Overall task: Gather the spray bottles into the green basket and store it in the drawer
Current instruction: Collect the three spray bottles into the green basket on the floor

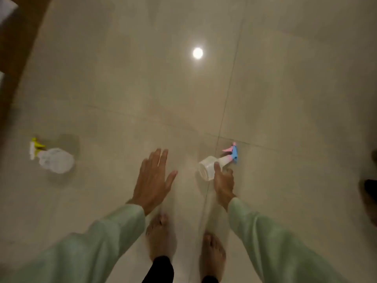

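— What lies on the floor?

— Two spray bottles, both on their sides on glossy beige floor tiles (285,88) crossed by thin dark grout lines. A round ceiling light shows as a bright white reflection (197,53) in the glaze.

— Describe the nearer bottle.

— The blue-and-pink spray bottle (212,165) has a translucent, frosted plastic body, round at the base and tapering to a neck, with a blue trigger head and a pink lever pointing away from the person. It lies just ahead of the bare feet (161,235), close to a grout crossing.

— Is a hand on it?

— The right hand (223,181) touches it: the thumb lies over the body and the fingers curl down its far side. The grip is loose, and the blur leaves it unclear whether the fingers have fully closed around it.

— And the other hand?

— The left hand (152,180) is spread wide, fingers straight, palm down, holding nothing, hovering above bare tile between the two bottles. Both arms wear soft, pale green sleeves (275,235).

— The second bottle?

— The yellow-and-white spray bottle (54,160) lies well apart to the left, clear and bulbous, with ribbed shoulders and a yellow and white trigger. A brown wooden edge (18,50) runs along the upper left.
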